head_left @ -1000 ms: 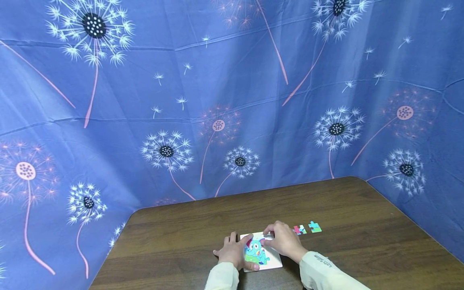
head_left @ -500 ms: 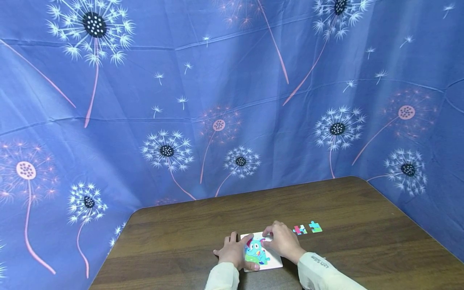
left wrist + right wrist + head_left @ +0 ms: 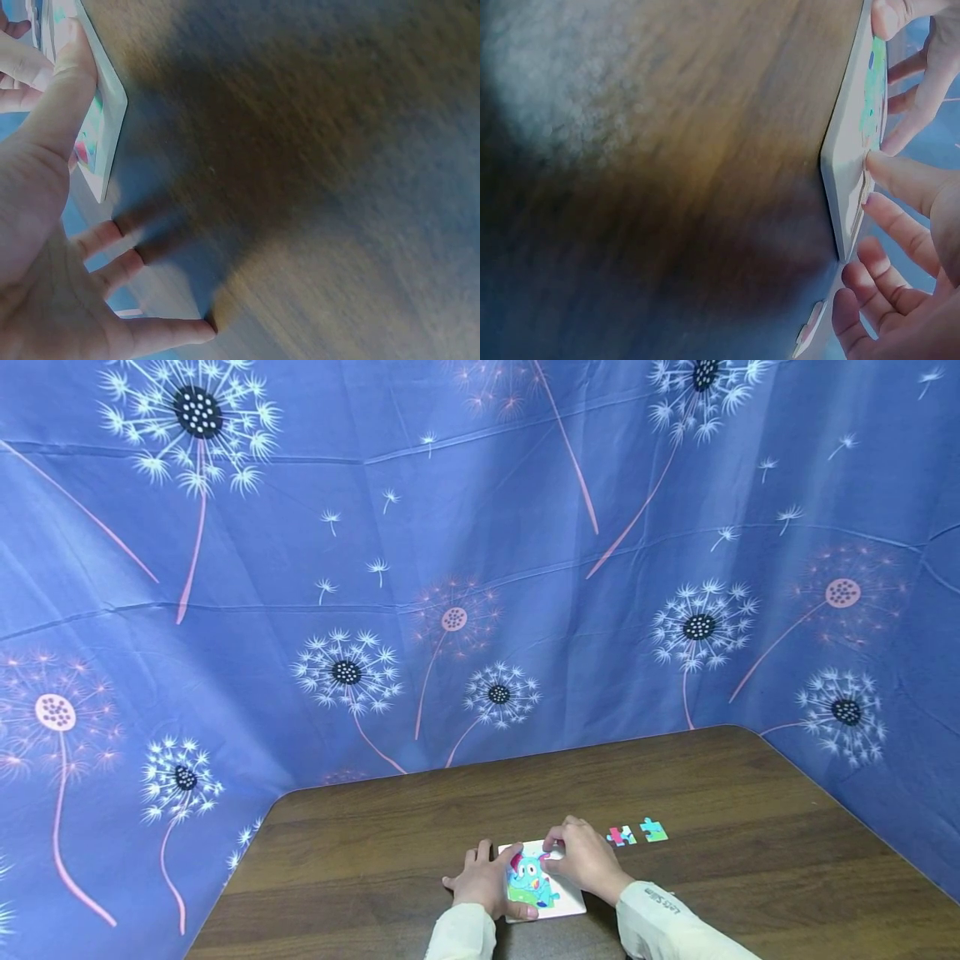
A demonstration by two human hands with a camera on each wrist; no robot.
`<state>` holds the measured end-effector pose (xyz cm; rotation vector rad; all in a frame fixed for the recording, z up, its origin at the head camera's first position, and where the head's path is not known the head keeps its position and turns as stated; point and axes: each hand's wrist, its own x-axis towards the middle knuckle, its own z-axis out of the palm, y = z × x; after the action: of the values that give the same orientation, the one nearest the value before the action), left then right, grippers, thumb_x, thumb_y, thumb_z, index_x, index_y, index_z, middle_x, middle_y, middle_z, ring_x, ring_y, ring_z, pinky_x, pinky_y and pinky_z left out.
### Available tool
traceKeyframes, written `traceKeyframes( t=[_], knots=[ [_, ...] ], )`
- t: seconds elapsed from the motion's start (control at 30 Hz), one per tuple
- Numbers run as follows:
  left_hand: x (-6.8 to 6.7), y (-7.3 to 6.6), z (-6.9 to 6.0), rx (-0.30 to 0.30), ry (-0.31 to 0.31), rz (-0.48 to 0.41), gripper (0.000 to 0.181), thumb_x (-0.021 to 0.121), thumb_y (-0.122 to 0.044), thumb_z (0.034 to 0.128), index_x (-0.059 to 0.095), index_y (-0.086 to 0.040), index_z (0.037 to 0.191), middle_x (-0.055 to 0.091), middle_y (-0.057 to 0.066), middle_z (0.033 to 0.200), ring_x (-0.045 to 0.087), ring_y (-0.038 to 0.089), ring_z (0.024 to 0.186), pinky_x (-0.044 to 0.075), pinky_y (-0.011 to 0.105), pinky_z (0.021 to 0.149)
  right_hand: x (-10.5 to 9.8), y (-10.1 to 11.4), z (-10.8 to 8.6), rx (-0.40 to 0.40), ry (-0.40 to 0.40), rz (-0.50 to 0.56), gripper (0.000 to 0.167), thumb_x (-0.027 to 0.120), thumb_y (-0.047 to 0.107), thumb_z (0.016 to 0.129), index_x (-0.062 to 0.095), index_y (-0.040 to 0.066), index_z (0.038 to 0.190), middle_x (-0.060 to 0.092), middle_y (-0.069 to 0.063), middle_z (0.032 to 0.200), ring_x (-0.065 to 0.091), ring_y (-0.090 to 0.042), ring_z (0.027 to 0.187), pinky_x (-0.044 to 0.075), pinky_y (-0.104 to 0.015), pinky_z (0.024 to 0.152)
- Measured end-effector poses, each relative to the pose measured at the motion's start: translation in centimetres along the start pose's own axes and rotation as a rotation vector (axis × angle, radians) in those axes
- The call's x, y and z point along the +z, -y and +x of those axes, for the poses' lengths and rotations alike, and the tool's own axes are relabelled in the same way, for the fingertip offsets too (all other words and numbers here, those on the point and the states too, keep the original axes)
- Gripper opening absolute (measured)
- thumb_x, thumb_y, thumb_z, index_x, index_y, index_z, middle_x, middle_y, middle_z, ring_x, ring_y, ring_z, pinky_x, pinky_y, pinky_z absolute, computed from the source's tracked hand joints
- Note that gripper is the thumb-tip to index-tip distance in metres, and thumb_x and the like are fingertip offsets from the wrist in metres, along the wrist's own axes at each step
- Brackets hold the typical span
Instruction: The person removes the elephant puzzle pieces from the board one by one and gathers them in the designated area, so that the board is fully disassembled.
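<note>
A white puzzle board (image 3: 567, 906) with a blue cartoon elephant picture (image 3: 530, 874) lies on the wooden table. My left hand (image 3: 480, 883) rests across its left side, thumb on the near edge and index finger on the upper left part. In the left wrist view the other fingers of that left hand (image 3: 52, 247) are spread, tips on the table. At the board's upper right, my right hand (image 3: 588, 857) pinches a puzzle piece between thumb and index finger, mostly hidden by the hand. The right wrist view has these fingertips low against the board (image 3: 842, 180), remaining fingers loosely curled.
Two loose puzzle pieces lie beyond my right hand: a red and white one (image 3: 621, 836) and a blue and green one (image 3: 653, 830). The brown table (image 3: 360, 860) reaches back to a blue dandelion-print curtain (image 3: 570, 610).
My right hand has shifted very slightly left, so the red and white piece shows more fully. The left hand stays in place on the board.
</note>
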<state>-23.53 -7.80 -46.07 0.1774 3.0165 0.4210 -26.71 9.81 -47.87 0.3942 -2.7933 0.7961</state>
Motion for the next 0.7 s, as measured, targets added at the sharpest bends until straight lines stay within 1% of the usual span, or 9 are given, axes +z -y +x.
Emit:
traceKeyframes(
  t=[0.13,0.4,0.5,0.7],
  knots=[
    [0.10,0.04,0.07,0.000,-0.005,0.000,0.090,0.095,-0.047,0.0620,0.058,-0.029,0.142,0.049,0.014,0.138,0.047,0.040,0.128,0.038,0.085,0.087,-0.02,-0.02,0.04,0.000,-0.003,0.014,0.024,0.094,0.019,0.068,0.073,0.018,0.080,0.053,0.003,0.081,0.052,-0.015,0.078,0.049,-0.036,0.065],
    [0.14,0.05,0.19,-0.003,-0.003,-0.001,0.090,0.095,-0.047,0.0615,0.058,-0.029,0.141,0.049,0.014,0.138,0.047,0.041,0.128,0.037,0.085,0.088,-0.25,-0.06,-0.01,-0.003,-0.017,0.065,0.029,0.095,0.016,0.066,0.068,0.020,0.073,0.054,0.005,0.081,0.052,-0.013,0.078,0.048,-0.035,0.066],
    [0.09,0.07,0.15,-0.002,-0.008,-0.001,0.090,0.095,-0.046,0.0615,0.058,-0.029,0.141,0.049,0.014,0.137,0.048,0.041,0.127,0.038,0.085,0.088,-0.38,-0.19,-0.01,-0.014,-0.012,0.067,0.028,0.095,0.017,0.066,0.068,0.020,0.073,0.054,0.005,0.081,0.053,-0.013,0.078,0.048,-0.035,0.066],
    [0.07,0.11,0.06,0.012,-0.026,-0.004,0.090,0.096,-0.046,0.0602,0.059,-0.027,0.139,0.050,0.015,0.135,0.049,0.041,0.126,0.038,0.085,0.087,-0.69,-0.60,0.08,-0.049,0.001,0.056,0.027,0.095,0.021,0.068,0.069,0.018,0.076,0.053,0.005,0.080,0.050,-0.012,0.076,0.046,-0.032,0.065]
  ],
)
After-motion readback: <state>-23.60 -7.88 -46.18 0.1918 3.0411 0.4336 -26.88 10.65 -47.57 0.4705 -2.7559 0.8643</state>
